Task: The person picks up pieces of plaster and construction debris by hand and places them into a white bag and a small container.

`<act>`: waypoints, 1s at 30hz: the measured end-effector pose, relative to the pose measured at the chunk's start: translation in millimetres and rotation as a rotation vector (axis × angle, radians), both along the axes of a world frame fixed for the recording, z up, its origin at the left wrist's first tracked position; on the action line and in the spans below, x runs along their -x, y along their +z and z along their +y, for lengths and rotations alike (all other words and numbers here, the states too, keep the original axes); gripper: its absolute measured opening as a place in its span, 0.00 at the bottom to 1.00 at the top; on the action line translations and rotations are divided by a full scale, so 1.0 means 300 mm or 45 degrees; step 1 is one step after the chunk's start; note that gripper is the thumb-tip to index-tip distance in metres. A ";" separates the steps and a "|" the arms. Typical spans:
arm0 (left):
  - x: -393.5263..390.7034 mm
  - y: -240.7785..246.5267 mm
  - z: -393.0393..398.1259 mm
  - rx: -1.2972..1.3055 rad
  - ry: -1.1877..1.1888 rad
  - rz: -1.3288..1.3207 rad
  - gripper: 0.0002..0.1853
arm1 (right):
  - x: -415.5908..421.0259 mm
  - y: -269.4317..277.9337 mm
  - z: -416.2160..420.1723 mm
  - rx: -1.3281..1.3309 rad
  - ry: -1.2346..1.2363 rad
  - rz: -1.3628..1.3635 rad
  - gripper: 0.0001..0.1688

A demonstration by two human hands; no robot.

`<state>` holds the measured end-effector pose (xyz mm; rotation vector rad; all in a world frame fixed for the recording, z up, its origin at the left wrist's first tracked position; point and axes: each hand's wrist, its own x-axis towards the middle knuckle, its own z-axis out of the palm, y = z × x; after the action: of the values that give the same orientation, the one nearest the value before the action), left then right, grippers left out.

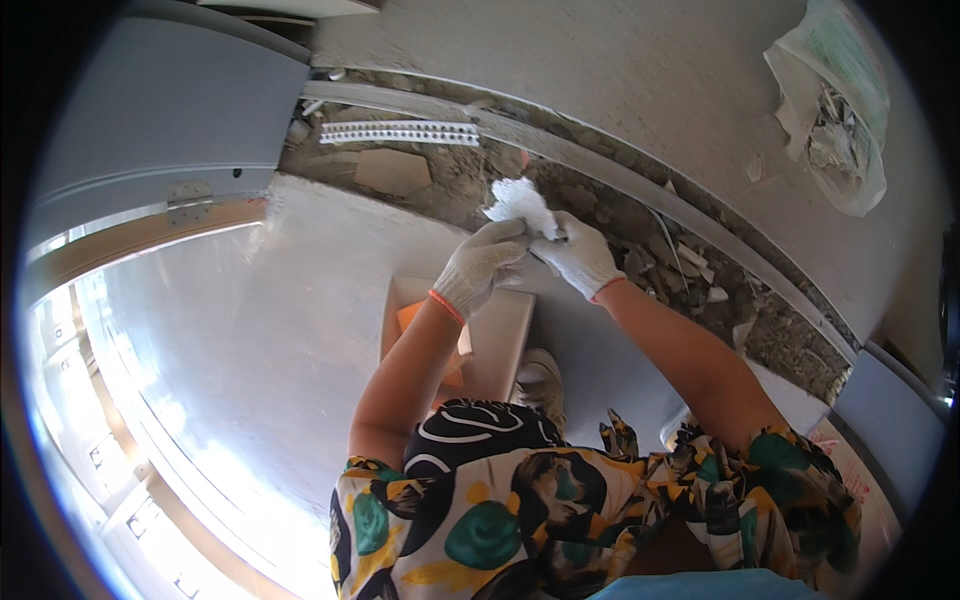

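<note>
My left hand [482, 261] and my right hand [581, 253] both wear pale knitted work gloves with orange-red cuffs. Between them, fingers of both hands grip a white piece of what looks like foam [519, 202] with a ragged edge. They hold it over the near edge of a debris-filled channel [581, 199]. Below my left wrist, an open light-coloured box [499, 319] stands on the smooth grey floor [322, 292]. It holds orange pieces [454, 371], partly hidden by my left forearm. A shoe [541, 379] shows beside the box.
A white perforated strip [399, 133] and a flat brownish fragment [391, 171] lie in the channel, with broken bits further right. A metal rail [570, 148] runs along it. Beyond, a plastic bag of debris [840, 135] rests at right. A hinged grey door [165, 105] is at left.
</note>
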<state>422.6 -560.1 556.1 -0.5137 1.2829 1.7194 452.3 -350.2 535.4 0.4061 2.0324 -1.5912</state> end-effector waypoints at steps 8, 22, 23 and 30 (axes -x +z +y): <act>0.573 -0.145 -0.325 1.934 -0.503 1.012 0.41 | -0.020 -0.084 0.090 0.211 -0.267 -0.243 0.26; 0.676 -0.115 -0.461 2.044 -1.428 1.110 0.39 | -0.061 0.005 0.192 0.309 -0.456 -0.506 0.26; 0.650 -0.132 -0.502 1.999 -1.402 1.151 0.39 | -0.056 0.010 0.189 0.303 -0.454 -0.505 0.26; 0.770 -0.079 -0.418 1.693 -1.240 0.909 0.45 | -0.043 -0.032 0.175 0.326 -0.417 -0.540 0.26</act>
<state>191.5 -685.4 532.4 0.1222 2.5413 0.0161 465.1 -297.8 525.8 0.9265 1.4770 -1.7454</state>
